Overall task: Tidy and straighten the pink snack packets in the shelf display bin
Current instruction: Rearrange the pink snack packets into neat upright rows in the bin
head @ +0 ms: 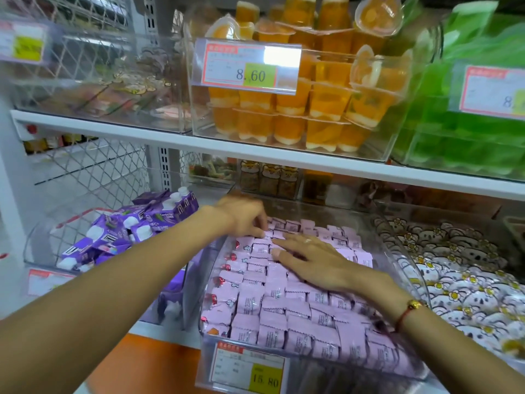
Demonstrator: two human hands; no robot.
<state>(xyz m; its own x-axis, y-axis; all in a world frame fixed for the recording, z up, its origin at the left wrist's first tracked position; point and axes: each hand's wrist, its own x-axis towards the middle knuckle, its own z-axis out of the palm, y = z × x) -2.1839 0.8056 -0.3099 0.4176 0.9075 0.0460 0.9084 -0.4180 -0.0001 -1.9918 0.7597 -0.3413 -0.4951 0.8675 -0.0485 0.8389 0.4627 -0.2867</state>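
Both hands are down on the pink snack packets (287,302). At the far left corner of the clear display bin (409,260), the left hand (244,214) has its fingers curled downward, the fingertips on a packet at the back of the rows; whether they actually pinch it I cannot tell. Palm down, the right hand (309,260) lies flat with its fingers straight and spread, pressing on the packets in the middle of the bin and holding nothing. A red cord bracelet with a gold bead (409,308) circles the right wrist.

Rows of packets fill the bin, mostly overlapping like tiles, with a column along the left wall showing red marks. On the bin's front hangs a price tag (250,368) reading 15.80.

Left of the bin, purple cartons (127,231) lie jumbled in another clear bin. To the right sit white packets with flower and animal prints (460,274). On the shelf above, orange jelly cups (312,109) are stacked behind a tag (247,66) reading 8.60, with green packets (466,132) beside them.
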